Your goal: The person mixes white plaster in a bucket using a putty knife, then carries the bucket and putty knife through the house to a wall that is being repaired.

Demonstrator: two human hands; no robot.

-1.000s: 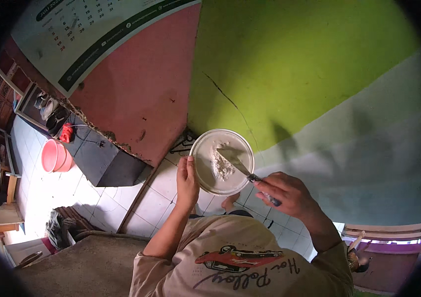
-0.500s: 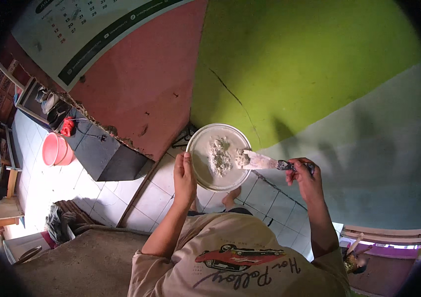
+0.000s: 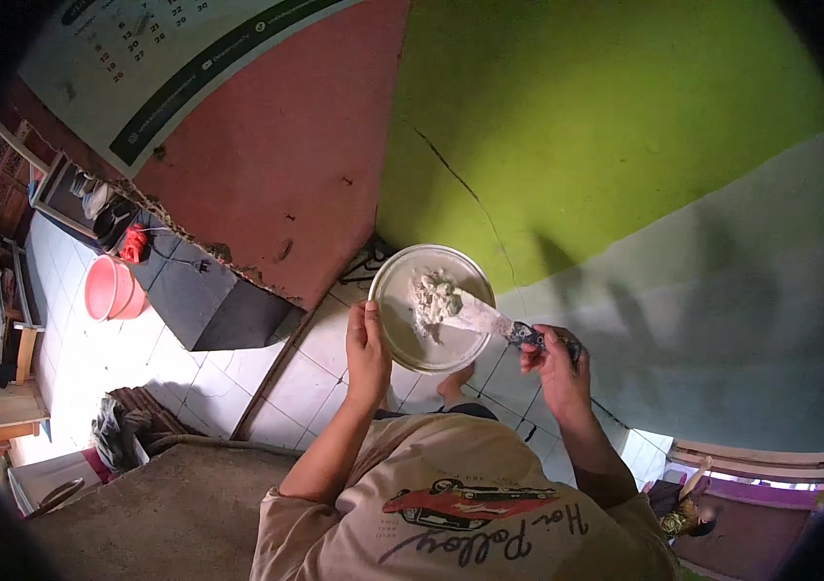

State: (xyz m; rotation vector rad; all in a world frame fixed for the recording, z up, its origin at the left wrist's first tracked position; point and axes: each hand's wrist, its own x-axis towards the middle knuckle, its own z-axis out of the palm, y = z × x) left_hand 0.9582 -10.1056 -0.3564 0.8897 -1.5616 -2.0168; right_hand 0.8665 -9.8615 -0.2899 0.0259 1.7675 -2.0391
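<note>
In the middle of the frame, left hand [image 3: 367,351] grips the plate [image 3: 402,334] rim; right hand [image 3: 552,363] fingers closed on the knife [image 3: 489,321], blade in the putty [image 3: 431,298].

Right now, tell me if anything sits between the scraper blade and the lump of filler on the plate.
Nothing visible does. The scraper, held in the right hand, lies with its blade on the round plate, its tip against the pale filler lump. The left hand grips the plate's left rim, apart from the blade.

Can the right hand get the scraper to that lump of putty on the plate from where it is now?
Probably yes: the right hand holds the scraper, whose blade already lies on the plate against the putty, with nothing between.
</note>
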